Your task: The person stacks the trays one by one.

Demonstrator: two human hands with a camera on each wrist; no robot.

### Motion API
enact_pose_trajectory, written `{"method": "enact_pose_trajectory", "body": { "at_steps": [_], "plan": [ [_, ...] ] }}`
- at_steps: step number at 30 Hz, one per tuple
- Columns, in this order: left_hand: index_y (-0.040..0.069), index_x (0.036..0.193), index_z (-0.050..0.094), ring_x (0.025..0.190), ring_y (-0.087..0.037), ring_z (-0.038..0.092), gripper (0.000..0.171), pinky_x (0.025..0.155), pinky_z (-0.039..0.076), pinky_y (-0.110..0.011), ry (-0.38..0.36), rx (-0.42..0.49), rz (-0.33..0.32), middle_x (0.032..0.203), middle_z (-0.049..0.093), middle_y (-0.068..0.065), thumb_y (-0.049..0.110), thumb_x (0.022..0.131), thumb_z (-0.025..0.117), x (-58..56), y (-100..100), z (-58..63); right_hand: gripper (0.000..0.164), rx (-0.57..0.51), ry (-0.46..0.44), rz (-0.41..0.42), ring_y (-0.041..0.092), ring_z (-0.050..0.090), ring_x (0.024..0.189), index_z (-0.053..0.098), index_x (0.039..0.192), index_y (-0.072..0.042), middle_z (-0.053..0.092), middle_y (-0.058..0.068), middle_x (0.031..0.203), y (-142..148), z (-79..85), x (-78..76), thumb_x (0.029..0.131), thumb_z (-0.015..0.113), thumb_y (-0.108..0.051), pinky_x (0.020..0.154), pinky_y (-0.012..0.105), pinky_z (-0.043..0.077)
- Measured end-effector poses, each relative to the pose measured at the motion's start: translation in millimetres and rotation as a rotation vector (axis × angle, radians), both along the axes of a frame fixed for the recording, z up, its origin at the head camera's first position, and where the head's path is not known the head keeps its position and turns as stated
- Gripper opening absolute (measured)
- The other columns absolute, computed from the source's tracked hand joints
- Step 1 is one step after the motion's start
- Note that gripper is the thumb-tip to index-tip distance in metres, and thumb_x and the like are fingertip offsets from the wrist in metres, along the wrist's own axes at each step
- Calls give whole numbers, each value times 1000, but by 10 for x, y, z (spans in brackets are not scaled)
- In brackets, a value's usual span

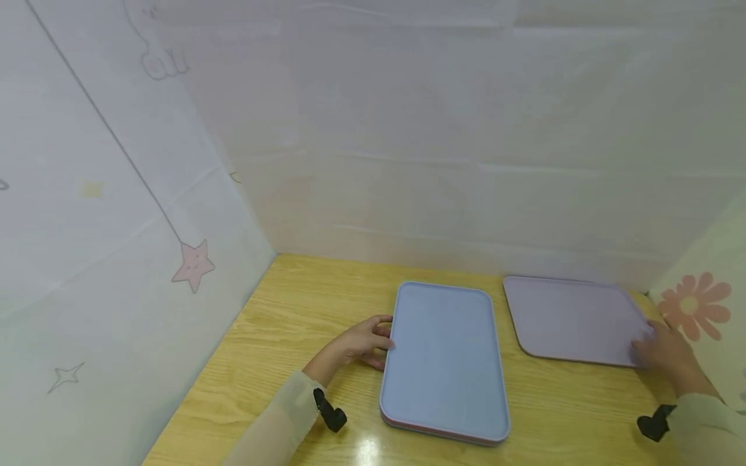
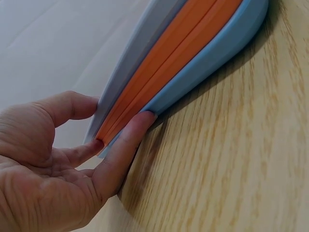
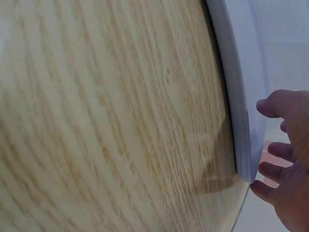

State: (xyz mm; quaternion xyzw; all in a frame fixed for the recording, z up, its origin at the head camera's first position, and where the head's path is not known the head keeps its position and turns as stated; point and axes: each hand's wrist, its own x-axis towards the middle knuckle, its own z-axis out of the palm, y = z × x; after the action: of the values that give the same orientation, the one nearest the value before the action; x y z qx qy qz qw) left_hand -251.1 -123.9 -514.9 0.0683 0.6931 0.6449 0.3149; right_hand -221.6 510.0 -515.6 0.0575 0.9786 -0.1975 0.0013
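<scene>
A stack of rectangular trays lies on the wood-grain table, its top tray point(image 1: 445, 359) pale blue. From the side, orange trays point(image 2: 159, 63) show beneath it, with a light blue tray point(image 2: 207, 63) at the bottom. My left hand point(image 1: 364, 343) is at the stack's left long side, fingertips point(image 2: 145, 118) spread against the edges at different heights. To the right lies a lilac tray point(image 1: 574, 320), layered at its side in the right wrist view. At its right end is my right hand point(image 1: 670, 353), thumb at the rim and the other fingers spread by the corner.
The wood-grain table point(image 1: 291, 291) runs back to a pale wall sheet point(image 1: 408, 129). A printed sheet with a pink star point(image 1: 194, 265) borders the left side. Another with a pink flower point(image 1: 696, 305) stands close beside my right hand.
</scene>
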Motion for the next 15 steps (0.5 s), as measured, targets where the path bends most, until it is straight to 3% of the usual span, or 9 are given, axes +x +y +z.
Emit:
{"method": "enact_pose_trajectory", "body": {
  "at_steps": [5, 15],
  "plan": [
    [7, 158, 28, 114, -36, 62, 76, 75, 62, -51, 0, 3, -9, 139, 50, -22, 3, 93, 68, 19, 18, 2, 69, 23, -32, -1, 71, 38, 110, 28, 131, 32, 35, 55, 125, 78, -54, 28, 92, 55, -18, 91, 75, 39],
    [8, 158, 29, 115, -37, 61, 75, 75, 62, -50, -3, 5, -11, 137, 51, -21, 4, 94, 68, 36, 21, -11, 74, 97, -109, -39, 71, 40, 110, 29, 128, 34, 37, 56, 122, 116, -128, -1, 89, 56, -23, 93, 73, 41]
  ]
}}
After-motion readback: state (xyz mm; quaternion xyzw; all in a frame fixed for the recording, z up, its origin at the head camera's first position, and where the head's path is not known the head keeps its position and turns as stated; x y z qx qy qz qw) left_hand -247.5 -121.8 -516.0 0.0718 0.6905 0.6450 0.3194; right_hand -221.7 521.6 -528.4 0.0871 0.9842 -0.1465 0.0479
